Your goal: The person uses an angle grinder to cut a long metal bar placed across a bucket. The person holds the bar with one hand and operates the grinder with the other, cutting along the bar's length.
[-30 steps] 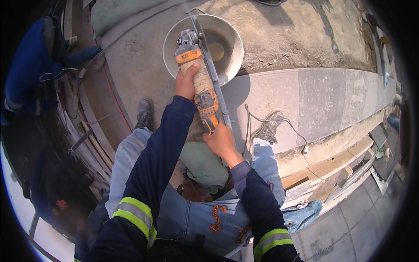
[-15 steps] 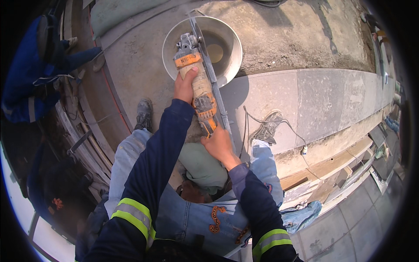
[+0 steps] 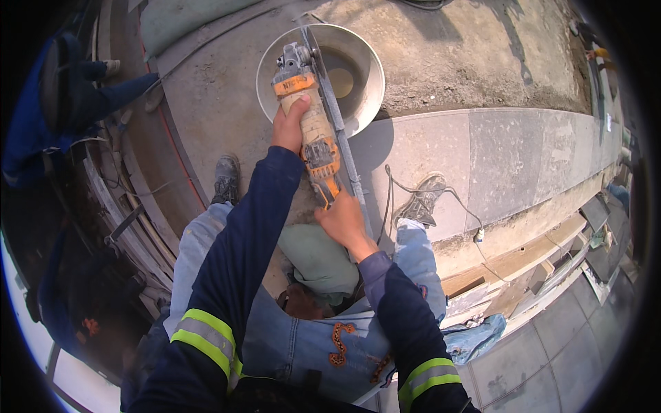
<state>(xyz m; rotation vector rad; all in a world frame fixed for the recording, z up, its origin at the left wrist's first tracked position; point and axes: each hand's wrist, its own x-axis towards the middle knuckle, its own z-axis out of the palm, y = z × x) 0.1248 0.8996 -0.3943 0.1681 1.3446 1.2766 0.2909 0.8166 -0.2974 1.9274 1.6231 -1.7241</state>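
My left hand (image 3: pixel 292 124) grips the dusty, tape-wrapped body of an orange and grey angle grinder (image 3: pixel 313 131), just behind its metal head. My right hand (image 3: pixel 339 219) is closed round the grinder's rear handle, lower down. The grinder's disc is against a long grey stone strip (image 3: pixel 351 172), which runs upright along the tool's right side and over a white bucket (image 3: pixel 375 76) holding murky liquid. A faint haze shows at the strip's far end. A pale green sack (image 3: pixel 313 261) lies between my legs, below the handle.
Cables (image 3: pixel 447 193) cross the pale paving slabs (image 3: pixel 509 158) by my right boot (image 3: pixel 421 199). Planks (image 3: pixel 131 206) and a red line lie on the left. Co-workers in blue (image 3: pixel 41 117) are at the left edge. Boards and offcuts (image 3: pixel 537 275) lie on the lower right.
The grinder and both my hands have shifted slightly left and away from me along the strip. The co-worker at the upper left has moved, with the legs shifting.
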